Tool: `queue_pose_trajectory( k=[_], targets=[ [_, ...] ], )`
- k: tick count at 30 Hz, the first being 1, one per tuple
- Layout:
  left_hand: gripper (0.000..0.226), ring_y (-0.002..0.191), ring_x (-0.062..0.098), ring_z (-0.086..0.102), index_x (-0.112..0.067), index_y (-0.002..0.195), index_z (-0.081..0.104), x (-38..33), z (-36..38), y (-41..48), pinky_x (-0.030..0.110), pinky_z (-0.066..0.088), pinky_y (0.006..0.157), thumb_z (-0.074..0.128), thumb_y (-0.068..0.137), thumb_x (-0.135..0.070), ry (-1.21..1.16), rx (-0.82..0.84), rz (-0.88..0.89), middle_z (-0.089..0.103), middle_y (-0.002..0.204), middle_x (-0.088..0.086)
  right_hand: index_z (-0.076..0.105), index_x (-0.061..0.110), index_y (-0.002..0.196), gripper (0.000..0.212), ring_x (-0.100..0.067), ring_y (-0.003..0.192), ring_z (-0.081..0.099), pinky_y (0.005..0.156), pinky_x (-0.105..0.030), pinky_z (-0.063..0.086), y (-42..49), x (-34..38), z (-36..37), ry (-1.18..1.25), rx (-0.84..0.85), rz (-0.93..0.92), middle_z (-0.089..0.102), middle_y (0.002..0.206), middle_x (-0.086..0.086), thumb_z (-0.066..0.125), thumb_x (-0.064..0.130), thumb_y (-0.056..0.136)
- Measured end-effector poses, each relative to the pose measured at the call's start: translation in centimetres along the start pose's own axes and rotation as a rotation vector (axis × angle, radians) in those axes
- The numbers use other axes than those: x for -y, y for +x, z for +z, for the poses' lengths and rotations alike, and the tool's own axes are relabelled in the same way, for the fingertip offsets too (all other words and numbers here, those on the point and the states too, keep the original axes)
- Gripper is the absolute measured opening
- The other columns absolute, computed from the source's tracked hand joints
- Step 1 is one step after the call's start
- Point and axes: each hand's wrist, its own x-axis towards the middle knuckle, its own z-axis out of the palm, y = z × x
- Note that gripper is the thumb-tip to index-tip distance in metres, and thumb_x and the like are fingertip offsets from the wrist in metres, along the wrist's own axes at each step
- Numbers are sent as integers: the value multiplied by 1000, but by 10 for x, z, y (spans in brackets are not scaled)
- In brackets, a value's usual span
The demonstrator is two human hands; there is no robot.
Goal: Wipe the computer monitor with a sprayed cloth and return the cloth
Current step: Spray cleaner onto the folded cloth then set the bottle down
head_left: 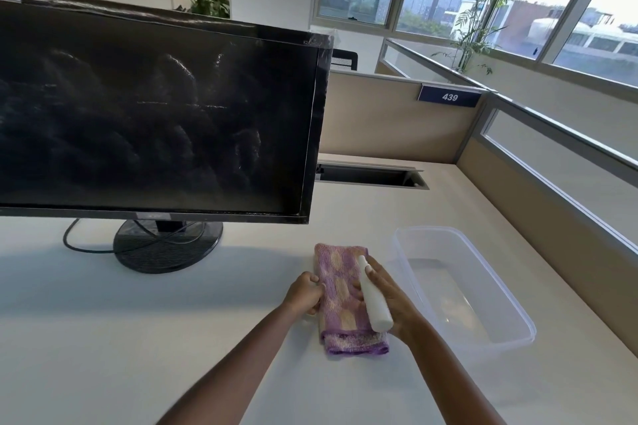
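Observation:
A black computer monitor [155,114] stands on the white desk at the left, its dark screen covered in smeary streaks. In front of it a folded purple and beige cloth [341,300] lies flat on the desk. My left hand [303,291] pinches the cloth's left edge. My right hand [388,300] holds a white spray bottle [373,297] over the cloth, nozzle pointing away from me, with a finger on top of the nozzle.
A clear plastic tub [500,286] sits right of the cloth. The monitor's round base [165,248] and a black cable [76,245] lie at the left. A cable slot [369,176] opens at the desk's back. Beige partitions [518,200] close off the back and right.

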Motion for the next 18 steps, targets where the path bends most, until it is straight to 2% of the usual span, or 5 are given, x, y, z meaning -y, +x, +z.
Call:
queue_pose_trajectory(
  k=[3,5,7,11,18],
  targets=[
    [6,55,16,48,-13,96,41,-1,0,-1,25,38,50,43,90,-13,2,-4,1,52,71,4,46,30,126,46,-11,48,56,38,-20,47,2,-4,2,-30,-51,-18,57,76,-7,61,21,83],
    [6,56,16,48,-14,97,41,-1,0,-2,25,39,51,43,91,-14,14,-4,2,55,78,8,43,34,124,45,-11,43,52,37,-20,45,2,-6,3,-121,-68,-34,56,74,-7,61,19,86],
    [7,57,16,48,-14,98,40,-1,-1,-3,25,38,51,43,91,-14,18,-2,2,55,86,12,38,37,124,39,-13,46,52,40,-21,45,-1,-6,3,-263,-71,-39,55,75,-9,54,22,92],
    [6,62,19,50,-14,97,40,0,-2,-4,24,39,52,43,92,-15,18,2,-2,55,89,13,28,24,135,38,-19,58,52,46,-24,47,2,-2,0,-466,-105,-36,53,89,-14,35,20,97],
    [6,59,16,49,-13,96,40,0,-2,-5,25,37,52,42,93,-18,15,5,-6,55,90,12,20,19,145,61,-19,85,60,67,-27,56,11,5,-1,-576,-73,7,57,110,-5,52,16,94]
  ],
)
